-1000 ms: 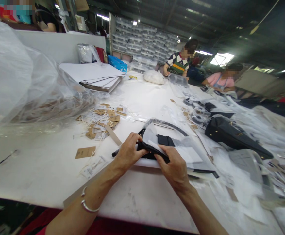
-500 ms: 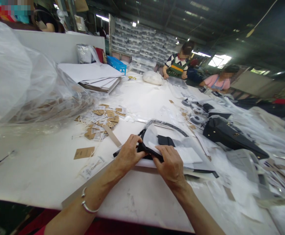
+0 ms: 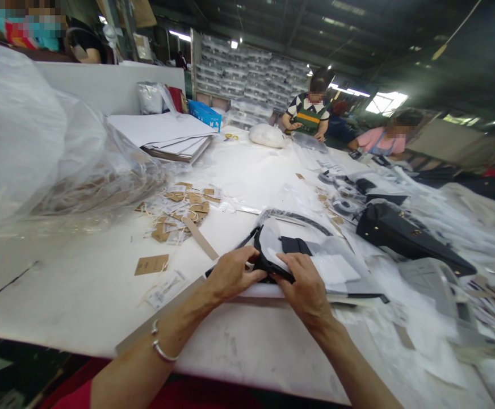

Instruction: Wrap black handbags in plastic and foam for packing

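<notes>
A black handbag (image 3: 265, 258) lies in front of me, with white tissue-like sheeting on it and a wrapped handle arching at its far side. My left hand (image 3: 235, 275) grips the black edge at the bag's left end, thumb and fingers closed on it. Close beside it, my right hand (image 3: 302, 284) pinches the same edge from the right. A small black flap piece (image 3: 296, 245) rests on the white sheeting, and a folded white packet (image 3: 336, 269) lies right of it. The bag's underside is hidden by my hands.
Brown hang tags (image 3: 188, 207) are heaped to the left, near a large clear plastic bag (image 3: 26, 142). White sheets (image 3: 162, 133) are stacked behind. Another black bag (image 3: 409, 236) lies right among plastic wrapping. Two people work across the table (image 3: 247, 176).
The whole view has shifted slightly, so things appear further right and lower. Both hands keep hold of the bag's edge. A person across the table has lowered their hands.
</notes>
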Demonstrator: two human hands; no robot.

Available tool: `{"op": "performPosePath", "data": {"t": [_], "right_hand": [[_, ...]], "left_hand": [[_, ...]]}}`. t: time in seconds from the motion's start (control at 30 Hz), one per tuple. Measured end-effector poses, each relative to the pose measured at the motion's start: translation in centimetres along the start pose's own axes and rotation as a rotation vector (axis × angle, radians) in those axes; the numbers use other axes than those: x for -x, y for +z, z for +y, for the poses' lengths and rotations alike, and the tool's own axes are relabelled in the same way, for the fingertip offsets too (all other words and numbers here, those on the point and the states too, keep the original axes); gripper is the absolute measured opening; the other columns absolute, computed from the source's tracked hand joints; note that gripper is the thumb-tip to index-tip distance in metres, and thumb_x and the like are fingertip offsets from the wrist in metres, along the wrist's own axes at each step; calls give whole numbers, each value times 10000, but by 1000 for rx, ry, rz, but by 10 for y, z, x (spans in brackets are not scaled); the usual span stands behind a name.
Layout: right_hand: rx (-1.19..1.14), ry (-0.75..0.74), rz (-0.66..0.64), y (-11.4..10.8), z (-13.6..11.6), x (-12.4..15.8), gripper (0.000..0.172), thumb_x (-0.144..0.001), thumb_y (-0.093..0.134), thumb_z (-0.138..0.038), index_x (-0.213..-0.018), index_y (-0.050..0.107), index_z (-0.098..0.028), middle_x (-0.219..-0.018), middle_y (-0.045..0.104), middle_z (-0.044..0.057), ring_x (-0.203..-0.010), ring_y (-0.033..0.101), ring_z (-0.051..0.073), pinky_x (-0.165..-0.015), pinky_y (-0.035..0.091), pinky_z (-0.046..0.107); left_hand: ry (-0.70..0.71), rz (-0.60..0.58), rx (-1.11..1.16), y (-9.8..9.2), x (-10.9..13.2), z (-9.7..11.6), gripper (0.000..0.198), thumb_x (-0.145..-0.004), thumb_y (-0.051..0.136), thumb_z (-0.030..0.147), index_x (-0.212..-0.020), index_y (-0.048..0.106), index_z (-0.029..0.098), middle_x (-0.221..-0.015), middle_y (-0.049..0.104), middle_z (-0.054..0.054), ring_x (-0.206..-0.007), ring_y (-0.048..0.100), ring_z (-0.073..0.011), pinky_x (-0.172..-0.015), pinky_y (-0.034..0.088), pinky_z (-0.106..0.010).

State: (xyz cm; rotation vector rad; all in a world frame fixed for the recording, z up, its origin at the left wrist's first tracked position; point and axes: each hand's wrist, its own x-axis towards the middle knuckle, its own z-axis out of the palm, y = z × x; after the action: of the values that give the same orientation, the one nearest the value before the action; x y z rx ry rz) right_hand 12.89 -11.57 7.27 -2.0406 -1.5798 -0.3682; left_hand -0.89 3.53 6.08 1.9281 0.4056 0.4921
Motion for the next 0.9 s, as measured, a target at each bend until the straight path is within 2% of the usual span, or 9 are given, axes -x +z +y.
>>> {"op": "performPosePath", "data": {"t": [0.17,0.23,0.33,0.43,0.5,0.6,0.7,0.8,0.9], "right_hand": [[-22,-47,58,-4,-2,1,210,-867,663,-187,-1075,637,-177,-939,649,80,-893,570,250,-806,492,402],[-25,-48,68,-9,-3,0,214,-869,662,-190,-1081,632,-190,-938,649,74,-890,572,249,-801,492,403],[-52,-60,99,-17,-5,2,233,-872,661,-187,-1100,619,-202,-958,647,70,-909,578,239,-817,495,394],[-63,-115,103,-17,-8,13,260,-878,644,-166,-1133,600,-199,-976,640,75,-928,573,235,-830,495,387],[-49,-147,94,-14,-10,20,282,-882,629,-154,-1158,587,-196,-977,638,79,-924,568,238,-826,493,392],[-26,-136,61,-9,-13,24,269,-888,623,-176,-1154,588,-190,-986,645,86,-923,570,247,-822,488,409],[-32,-113,-11,-11,-16,19,285,-864,681,-298,-1118,610,-189,-990,655,89,-918,582,261,-805,491,416],[-72,-66,-47,-17,-19,12,364,-839,700,-425,-1112,628,-195,-994,659,89,-924,593,265,-801,498,414],[-118,36,-60,-19,-23,9,303,-878,646,-434,-1088,645,-215,-982,662,79,-928,598,254,-816,499,405]], "left_hand": [[-60,-113,190,-2,-5,-4,222,-747,702,324,-913,672,180,-890,707,-37,-834,649,-203,-765,506,-304],[-122,-153,295,-3,-9,-7,320,-766,687,440,-910,657,155,-855,702,-49,-798,651,-196,-740,519,-304],[-232,-202,435,-2,-13,-9,562,-815,532,674,-892,627,126,-839,693,-88,-748,655,-193,-663,536,-306],[-347,-238,500,2,-14,-8,691,-775,483,782,-864,616,109,-707,669,-87,-608,632,-193,-535,511,-301],[-400,-255,518,5,-12,-8,664,-757,538,760,-837,626,107,-637,650,-69,-530,604,-186,-487,491,-298],[-430,-241,539,8,-10,-10,523,-763,602,648,-761,625,125,-618,638,-48,-501,583,-173,-465,475,-286],[-423,-180,557,10,-8,-14,401,-758,629,551,-708,577,157,-576,582,0,-469,540,-141,-447,438,-257],[-388,-138,588,12,-9,-15,386,-772,609,547,-703,538,174,-553,528,35,-448,485,-105,-448,394,-228],[-358,-123,610,14,-9,-16,410,-782,596,570,-697,519,176,-548,509,46,-448,452,-88,-454,369,-217]]}}
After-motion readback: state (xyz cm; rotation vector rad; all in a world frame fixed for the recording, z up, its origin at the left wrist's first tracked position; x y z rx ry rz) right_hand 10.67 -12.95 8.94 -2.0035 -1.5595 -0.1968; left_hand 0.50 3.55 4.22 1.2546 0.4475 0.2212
